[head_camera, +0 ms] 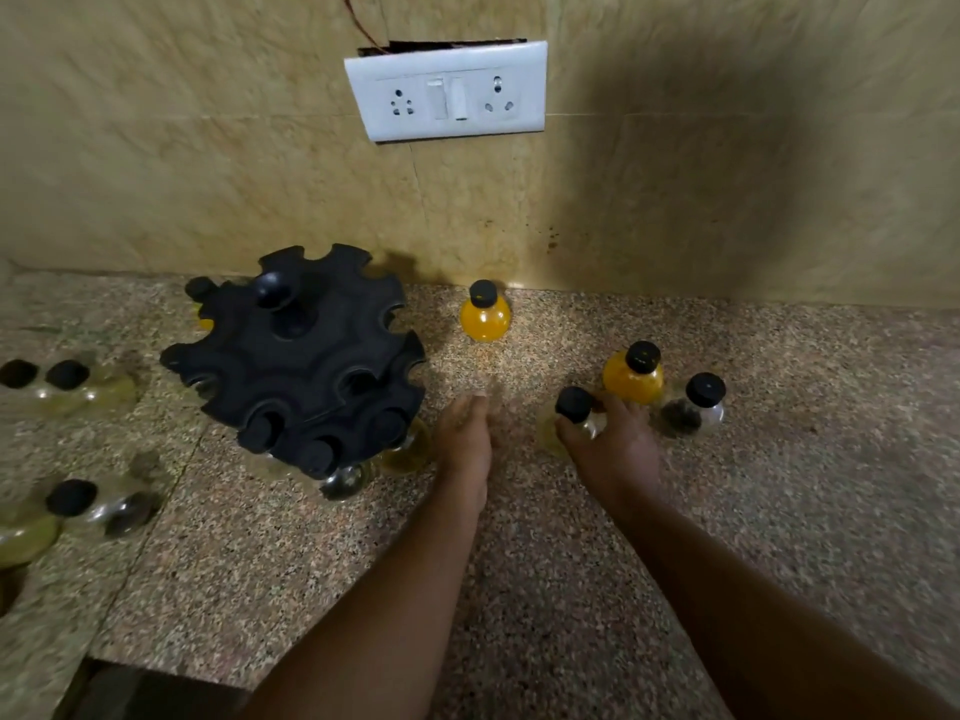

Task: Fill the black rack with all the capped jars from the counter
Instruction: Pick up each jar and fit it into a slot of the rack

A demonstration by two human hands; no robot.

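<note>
The black rack (296, 356) stands on the granite counter at centre left, with several black-capped jars hanging in its lower slots. My right hand (615, 449) grips a clear jar with a black cap (574, 405) on the counter to the right of the rack. My left hand (465, 436) lies with straight fingers on the counter between the rack and that jar, holding nothing. Two orange-filled jars stand free, one near the wall (484, 311), one behind my right hand (634, 376). A jar with dark contents (696, 407) stands at the right.
Several more capped jars sit blurred at the left edge (67, 381) and front left (78, 506). A white socket plate (447, 90) is on the tiled wall behind. The counter's front edge drops off at bottom left (104, 662).
</note>
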